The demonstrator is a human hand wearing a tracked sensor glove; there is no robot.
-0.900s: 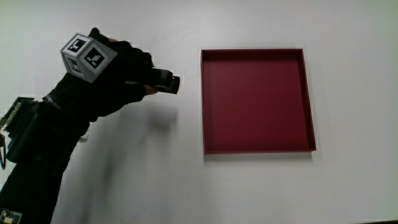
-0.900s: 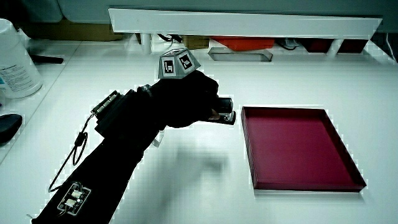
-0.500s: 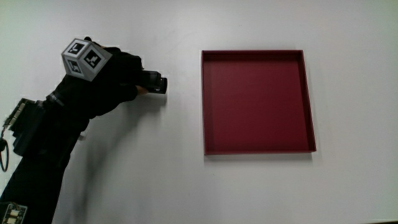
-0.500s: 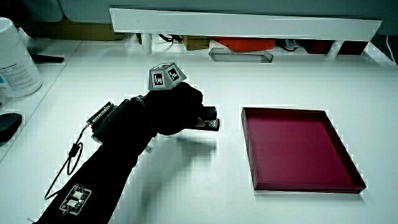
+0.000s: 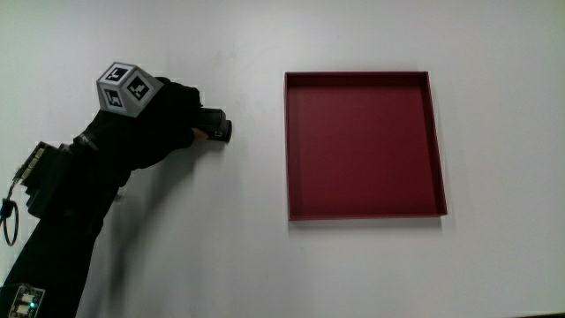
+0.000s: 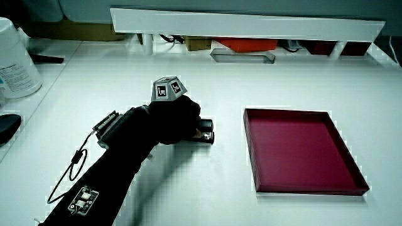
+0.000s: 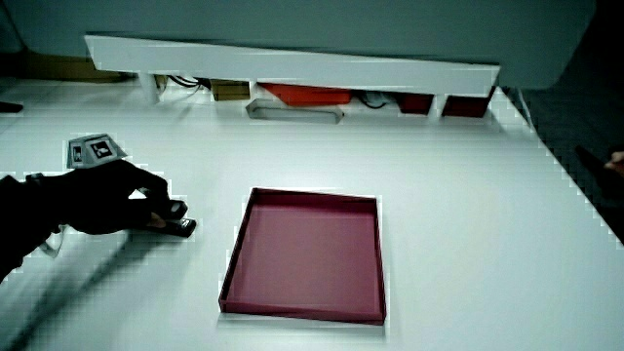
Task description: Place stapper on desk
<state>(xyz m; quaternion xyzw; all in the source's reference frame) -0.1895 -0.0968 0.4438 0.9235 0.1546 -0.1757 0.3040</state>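
A small black stapler [image 5: 216, 126] rests on the white table beside the dark red tray [image 5: 364, 208]. It also shows in both side views, the stapler [image 6: 206, 133] and the stapler [image 7: 175, 225] low on the tabletop. The gloved hand [image 5: 177, 119] is curled around the stapler, with the patterned cube [image 5: 127, 87] on its back. Only the stapler's end nearest the tray sticks out of the fingers. In both side views the hand [image 6: 179, 119] and the hand [image 7: 122, 200] lie down at table level. The tray holds nothing.
A white bottle [image 6: 16, 59] and a dark object [image 6: 7, 129] sit at the table's edge beside the forearm. A low white partition [image 6: 245, 24] with a shelf of small items runs along the table. A metal frame [image 6: 243, 56] lies near it.
The hand has carried the stapler away from the tray and lowered it until it rests on the table. The fingers stay closed around it.
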